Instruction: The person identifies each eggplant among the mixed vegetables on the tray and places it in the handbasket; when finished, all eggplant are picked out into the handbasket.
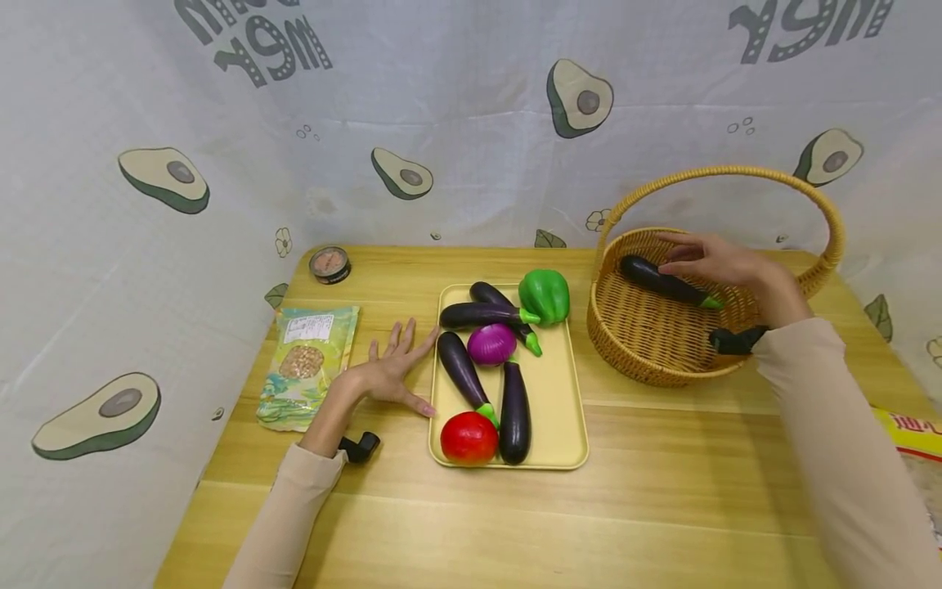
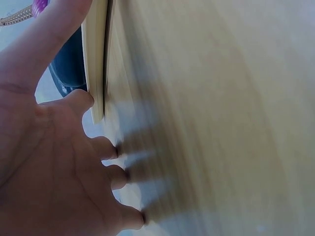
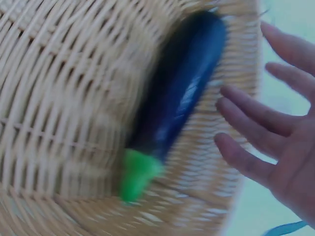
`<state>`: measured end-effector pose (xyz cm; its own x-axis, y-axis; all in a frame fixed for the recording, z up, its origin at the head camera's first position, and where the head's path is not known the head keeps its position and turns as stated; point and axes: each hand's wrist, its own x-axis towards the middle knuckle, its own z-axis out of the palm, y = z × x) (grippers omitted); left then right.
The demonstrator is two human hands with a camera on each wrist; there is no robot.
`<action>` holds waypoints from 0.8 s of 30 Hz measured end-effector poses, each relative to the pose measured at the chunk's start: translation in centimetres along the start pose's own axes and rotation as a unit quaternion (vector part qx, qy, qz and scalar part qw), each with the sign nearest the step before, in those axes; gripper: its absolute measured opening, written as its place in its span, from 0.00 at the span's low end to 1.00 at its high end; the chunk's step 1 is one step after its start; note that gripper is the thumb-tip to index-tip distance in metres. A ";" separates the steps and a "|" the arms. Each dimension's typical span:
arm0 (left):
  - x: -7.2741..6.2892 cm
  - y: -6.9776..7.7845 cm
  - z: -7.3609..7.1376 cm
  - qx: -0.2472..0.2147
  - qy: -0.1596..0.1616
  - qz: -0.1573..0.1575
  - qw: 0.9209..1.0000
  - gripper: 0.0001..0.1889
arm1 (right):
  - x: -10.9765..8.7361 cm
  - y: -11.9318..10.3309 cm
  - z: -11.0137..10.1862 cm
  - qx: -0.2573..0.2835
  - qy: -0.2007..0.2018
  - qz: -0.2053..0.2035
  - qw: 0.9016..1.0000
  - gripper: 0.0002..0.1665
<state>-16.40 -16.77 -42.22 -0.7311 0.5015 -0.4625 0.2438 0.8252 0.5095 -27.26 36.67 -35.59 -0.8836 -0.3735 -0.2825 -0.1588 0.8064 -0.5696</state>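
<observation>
Inside the wicker basket lies one eggplant with a green stem end. My right hand hovers over it with fingers loosely extended; in the right wrist view a gap shows between the fingers and the eggplant. With fingers spread, my left hand rests at the left edge of the yellow tray, its thumb and forefinger at the rim. The tray bears several eggplants, a purple onion, a green bell pepper and a red tomato.
Left of the tray lies a printed food pouch, with a small round tin behind it. The basket's tall handle arches over the right hand. A yellow-and-red bag sits at the right edge. A patterned curtain hangs behind.
</observation>
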 end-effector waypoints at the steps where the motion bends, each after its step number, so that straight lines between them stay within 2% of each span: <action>1: 0.0 0.0 0.0 -0.001 0.000 0.000 1.000 0.70 | -0.4 -0.7 -0.1 -0.003 -0.002 0.001 1.000 0.42; 7: -0.1 0.0 0.1 -0.003 0.003 0.001 1.000 0.71 | -3.4 -5.5 0.4 0.009 -0.024 -0.009 1.000 0.43; 12: -0.1 -0.1 0.1 -0.001 0.004 0.002 1.000 0.70 | -5.5 -9.0 2.4 0.020 -0.003 -0.058 0.998 0.39; 19: -0.1 -0.1 0.1 -0.003 0.004 0.001 1.000 0.70 | -7.6 -11.7 5.4 0.026 0.012 -0.112 0.993 0.38; 24: -0.1 -0.1 0.0 -0.005 0.003 0.003 1.000 0.70 | -7.9 -12.9 7.6 0.014 0.003 -0.149 0.989 0.37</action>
<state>-16.36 -16.86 -42.28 -0.7331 0.5048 -0.4558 0.2411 0.8195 0.5199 -14.88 25.74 -31.90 -0.8019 -0.5902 -0.0935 -0.4014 0.6479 -0.6474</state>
